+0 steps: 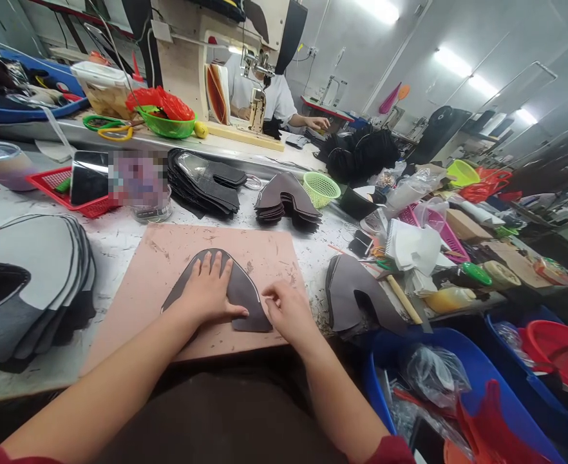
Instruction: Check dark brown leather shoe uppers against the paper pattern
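Note:
A dark brown, curved shoe-upper piece (245, 293) lies on a pinkish cutting board (168, 258) in front of me. My left hand (209, 290) rests flat on the piece, fingers stretched out and pressing it down. My right hand (288, 312) sits at the piece's right edge with its fingers curled in a pinch against the edge; whether it holds anything small is hidden.
Stacks of grey and black cut pieces (28, 290) lie at left; more dark pieces (286, 200) (356, 290) sit behind and right. A green basket (321, 189), red tray (55, 187), blue bins (458, 367) and clutter fill the right. Another person (274, 96) works at a sewing machine (255, 84) behind.

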Available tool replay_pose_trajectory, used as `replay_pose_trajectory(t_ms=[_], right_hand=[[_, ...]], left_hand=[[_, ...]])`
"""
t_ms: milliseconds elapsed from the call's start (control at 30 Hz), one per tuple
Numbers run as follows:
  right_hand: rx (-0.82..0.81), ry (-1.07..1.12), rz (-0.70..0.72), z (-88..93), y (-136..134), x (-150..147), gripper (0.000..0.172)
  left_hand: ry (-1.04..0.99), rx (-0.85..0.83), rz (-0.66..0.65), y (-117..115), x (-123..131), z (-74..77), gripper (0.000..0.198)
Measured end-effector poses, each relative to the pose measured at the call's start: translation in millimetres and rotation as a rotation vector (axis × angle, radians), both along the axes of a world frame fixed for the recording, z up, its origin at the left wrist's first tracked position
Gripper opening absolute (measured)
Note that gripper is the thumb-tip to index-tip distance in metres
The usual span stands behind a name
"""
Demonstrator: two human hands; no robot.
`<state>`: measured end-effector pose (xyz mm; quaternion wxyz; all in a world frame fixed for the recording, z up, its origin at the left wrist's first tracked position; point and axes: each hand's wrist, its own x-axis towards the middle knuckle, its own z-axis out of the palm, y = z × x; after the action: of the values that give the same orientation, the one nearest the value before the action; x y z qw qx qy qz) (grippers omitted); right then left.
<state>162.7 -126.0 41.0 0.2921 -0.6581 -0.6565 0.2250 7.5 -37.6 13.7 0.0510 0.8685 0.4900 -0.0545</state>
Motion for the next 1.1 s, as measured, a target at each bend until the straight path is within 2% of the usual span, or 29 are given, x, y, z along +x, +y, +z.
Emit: replay_pose_trajectory(t_ms=[100,200,300,400,467,533,600,667,900,1000,1100], right_hand=[[0.107,0.217,0.136,-9.3,34,-26,0.034],[0.135,0.245,0.203,-27.6,62,-50,0.039],[0.137,0.075,0.25,-43.5,71,-57,0.042],[0.121,-0.153,0.29,-51.9,66,-57,0.044],[0.097,-0.278,0.304,-52.5,60,-58,0.046],[0.064,-0.361,0.32,-49.8,56,-60,0.056],[0.032,-0.412,0.335,-45.3,54,-63,0.063],[-0.003,-0.443,0.347,-40.9,53,-65,0.061],[-0.106,-0.467,0.359,-31.7,49,-65,0.051],[-0.1,-0.449,0.327,-23.8,55,-68,0.044],[-0.035,-0.463,0.269,-18.1,72,-76,0.035]], left_hand=[[0.003,0.002,-0.001,-3,0,1.0,0.108],[0.003,-0.014,-0.027,0,-5,5.2,0.097],[-0.04,-0.103,-0.116,18,-21,12.9,0.095],[-0.131,-0.253,-0.221,40,-42,18.4,0.063],[-0.172,-0.261,-0.262,48,-56,17.3,0.047],[-0.161,-0.19,-0.298,48,-66,12.5,0.049],[-0.123,-0.104,-0.323,41,-71,6.1,0.058],[-0.082,-0.03,-0.314,29,-73,0.3,0.06],[-0.076,0.131,-0.144,-29,-80,-16.0,0.057],[-0.105,0.159,-0.111,-46,-82,-19.5,0.055],[-0.117,0.118,-0.091,-50,-82,-15.8,0.058]])
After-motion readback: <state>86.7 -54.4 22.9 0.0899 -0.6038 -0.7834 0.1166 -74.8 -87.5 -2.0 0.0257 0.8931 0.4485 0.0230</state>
